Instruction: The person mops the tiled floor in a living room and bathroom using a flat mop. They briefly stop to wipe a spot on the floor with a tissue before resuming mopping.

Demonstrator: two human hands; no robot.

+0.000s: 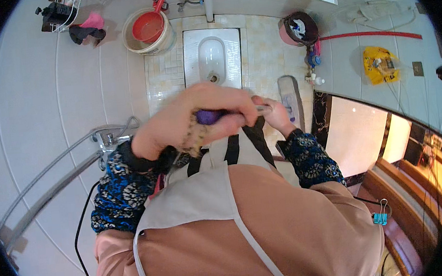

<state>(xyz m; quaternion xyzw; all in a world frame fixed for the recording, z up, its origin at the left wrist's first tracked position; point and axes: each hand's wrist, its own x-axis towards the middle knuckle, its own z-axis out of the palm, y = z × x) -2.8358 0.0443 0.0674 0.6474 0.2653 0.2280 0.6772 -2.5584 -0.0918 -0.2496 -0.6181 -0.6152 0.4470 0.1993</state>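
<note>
My left hand (179,110) is raised close to the camera and blurred, its fingers curled around a purple object (208,117). A tan and black mottled strip (192,138) shows below it along the palm; what it is cannot be made out. Just right of it, my right hand (277,113) pinches a thin, pale greyish object (264,109) that meets the left fingertips. Whether the two pieces are one thing is hidden. Beyond the hands, a white ceramic squat toilet (190,56) is set in the tiled floor.
A pale bucket (128,35) with a red dipper (148,27) stands far left. A dark-lined bin (301,42) stands far right. A grey long-shaped object (290,100) lies on the right floor. A shower mixer (107,142) juts from the left wall; wooden steps (397,193) are at right.
</note>
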